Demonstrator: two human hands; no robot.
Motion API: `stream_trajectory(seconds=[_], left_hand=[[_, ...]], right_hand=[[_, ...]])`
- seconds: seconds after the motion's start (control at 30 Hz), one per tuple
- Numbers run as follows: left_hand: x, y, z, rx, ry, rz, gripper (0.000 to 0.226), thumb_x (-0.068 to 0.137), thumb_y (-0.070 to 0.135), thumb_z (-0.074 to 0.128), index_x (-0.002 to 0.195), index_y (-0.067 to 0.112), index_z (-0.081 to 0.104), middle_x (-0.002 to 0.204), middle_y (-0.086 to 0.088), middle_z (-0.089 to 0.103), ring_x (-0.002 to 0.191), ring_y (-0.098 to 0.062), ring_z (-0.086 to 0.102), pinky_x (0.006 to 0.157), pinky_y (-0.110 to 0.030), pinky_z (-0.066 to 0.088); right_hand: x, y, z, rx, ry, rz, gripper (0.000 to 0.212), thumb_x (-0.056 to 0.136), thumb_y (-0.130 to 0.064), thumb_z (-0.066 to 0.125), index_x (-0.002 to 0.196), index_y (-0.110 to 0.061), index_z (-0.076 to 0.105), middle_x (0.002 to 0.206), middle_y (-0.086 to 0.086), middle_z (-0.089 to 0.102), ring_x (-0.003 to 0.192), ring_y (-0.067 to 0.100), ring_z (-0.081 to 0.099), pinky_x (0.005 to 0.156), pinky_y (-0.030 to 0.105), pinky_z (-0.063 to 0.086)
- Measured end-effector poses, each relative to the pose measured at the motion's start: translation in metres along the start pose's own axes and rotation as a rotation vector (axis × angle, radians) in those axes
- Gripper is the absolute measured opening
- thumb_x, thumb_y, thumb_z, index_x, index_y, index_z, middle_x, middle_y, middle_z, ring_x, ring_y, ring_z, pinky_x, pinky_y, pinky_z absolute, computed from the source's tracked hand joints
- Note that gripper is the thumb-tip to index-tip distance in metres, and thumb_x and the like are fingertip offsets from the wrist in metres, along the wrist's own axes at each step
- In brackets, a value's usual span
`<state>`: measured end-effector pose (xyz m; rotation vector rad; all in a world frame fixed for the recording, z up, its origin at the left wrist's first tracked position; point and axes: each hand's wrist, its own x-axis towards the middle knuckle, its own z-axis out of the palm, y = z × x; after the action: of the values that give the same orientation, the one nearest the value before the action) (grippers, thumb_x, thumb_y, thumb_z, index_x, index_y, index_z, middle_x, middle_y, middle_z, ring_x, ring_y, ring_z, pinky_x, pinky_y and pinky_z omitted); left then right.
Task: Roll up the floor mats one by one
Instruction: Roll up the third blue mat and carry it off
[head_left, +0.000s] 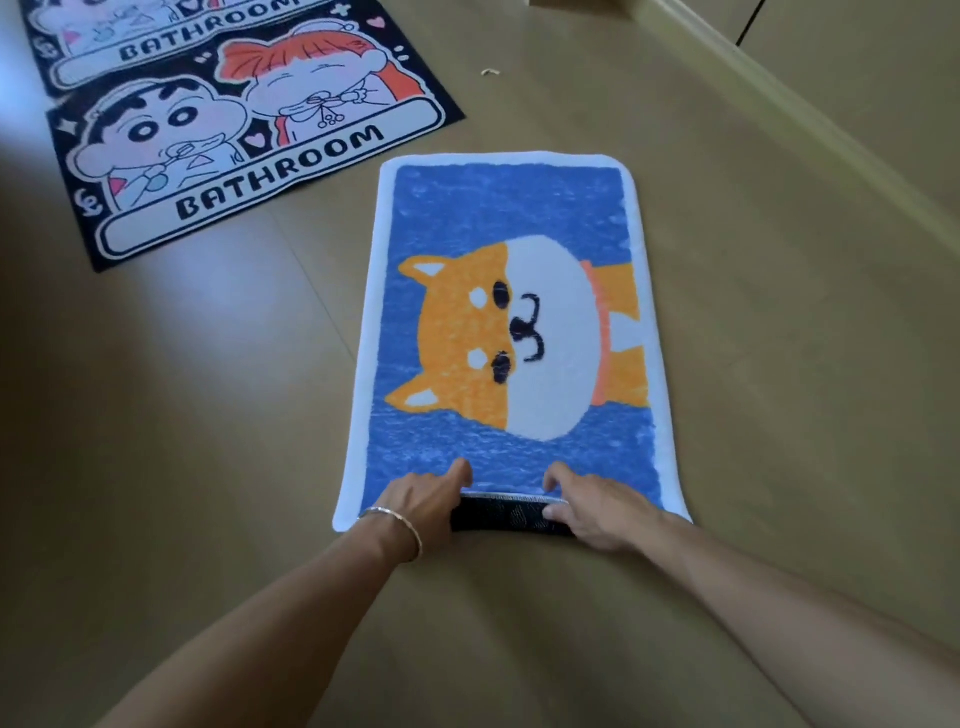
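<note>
"BATHROOM" on near black mat (249, 171); again on far black mat (156, 41).

Blue floor mat (509, 208), white-bordered and bearing an orange-and-white dog, is lying flat and stretching away from the fingers (460, 472), its near edge turning over between them and showing black backing, while the nearer black mat (249, 171) and farther black mat (156, 41), cartoon-printed "BATHROOM", are lying flat well beyond, leftward.
</note>
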<state>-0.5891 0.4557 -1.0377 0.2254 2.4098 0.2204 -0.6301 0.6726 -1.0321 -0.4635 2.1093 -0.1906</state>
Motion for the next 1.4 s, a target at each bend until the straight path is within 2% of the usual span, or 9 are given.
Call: stream_trajectory(seconds=[0.13,0.23,0.33,0.47,0.6,0.83,1.0,1.2,1.4], left_hand=[[-0.003,0.006,0.003,0.12,0.059,-0.025,0.029,0.094,0.011,0.034,0.121,0.022,0.035,0.105,-0.008,0.054,0.088,-0.033,0.059,0.063,-0.034,0.032],[-0.002,0.009,0.011,0.175,0.246,0.076,0.028,0.086,0.009,0.038,0.106,0.02,0.053,0.094,-0.008,0.054,0.084,-0.03,0.059,0.059,-0.035,0.034],[-0.001,0.007,0.028,0.328,0.398,0.222,0.024,0.073,0.016,0.037,0.073,0.018,0.061,0.074,-0.005,0.057,0.061,-0.024,0.056,0.052,-0.033,0.039],[-0.01,0.014,0.038,0.545,0.403,0.288,0.02,0.074,0.027,0.047,0.076,0.013,0.062,0.084,-0.009,0.059,0.076,-0.025,0.054,0.069,-0.039,0.036],[-0.011,0.024,0.038,0.547,0.435,0.213,0.026,0.072,0.012,0.039,0.064,0.014,0.063,0.065,-0.007,0.056,0.062,-0.025,0.054,0.066,-0.038,0.041],[-0.009,0.025,0.038,0.275,0.319,0.06,0.039,0.031,0.006,0.082,0.06,0.015,0.058,0.051,-0.002,0.048,0.038,-0.021,0.047,0.038,-0.022,0.017],[0.0,0.01,0.023,0.081,0.125,0.001,0.025,0.097,0.037,0.045,0.113,0.018,0.044,0.103,-0.003,0.064,0.092,-0.029,0.061,0.064,-0.032,0.035],[0.011,0.004,0.013,-0.167,0.033,-0.129,0.02,0.093,0.04,0.05,0.105,0.024,0.049,0.102,-0.003,0.065,0.094,-0.027,0.058,0.068,-0.03,0.037],[0.01,0.007,0.021,-0.091,0.198,-0.091,0.019,0.097,0.037,0.043,0.103,0.02,0.049,0.105,-0.003,0.05,0.095,-0.025,0.053,0.064,-0.031,0.035]], right_hand=[[0.0,-0.002,0.011,-0.249,0.303,-0.157,0.017,0.104,-0.028,0.032,0.116,-0.017,0.036,0.097,0.002,0.047,0.069,0.025,0.044,0.066,0.035,0.036],[0.004,0.001,0.02,-0.348,0.367,-0.222,0.025,0.103,-0.034,0.032,0.118,-0.018,0.044,0.108,0.002,0.047,0.083,0.024,0.049,0.072,0.034,0.031],[0.005,0.011,0.03,-0.446,0.339,-0.284,0.04,0.09,-0.053,0.051,0.111,-0.02,0.059,0.107,0.002,0.053,0.089,0.023,0.054,0.074,0.034,0.038],[0.003,0.009,0.032,-0.627,0.372,-0.288,0.05,0.067,-0.058,0.075,0.094,-0.016,0.069,0.089,0.003,0.059,0.075,0.021,0.055,0.064,0.033,0.045],[-0.001,-0.009,0.043,-0.677,0.425,-0.234,0.036,0.094,-0.035,0.05,0.118,-0.008,0.055,0.105,0.007,0.05,0.095,0.025,0.046,0.077,0.037,0.036],[-0.007,-0.032,0.056,-0.448,0.366,-0.008,0.039,0.09,-0.002,0.05,0.128,-0.005,0.041,0.119,0.012,0.049,0.106,0.031,0.049,0.087,0.035,0.04],[-0.01,-0.013,0.044,-0.172,0.355,-0.041,0.021,0.103,-0.024,0.038,0.119,-0.013,0.045,0.111,0.005,0.061,0.095,0.025,0.053,0.074,0.031,0.034],[-0.008,-0.004,0.027,0.094,0.234,0.055,0.022,0.102,-0.031,0.039,0.116,-0.018,0.051,0.114,0.005,0.063,0.102,0.029,0.056,0.082,0.035,0.042],[0.002,-0.011,0.036,-0.22,0.474,0.02,0.016,0.09,-0.021,0.064,0.1,-0.015,0.052,0.097,0.004,0.05,0.08,0.027,0.057,0.066,0.034,0.034]])
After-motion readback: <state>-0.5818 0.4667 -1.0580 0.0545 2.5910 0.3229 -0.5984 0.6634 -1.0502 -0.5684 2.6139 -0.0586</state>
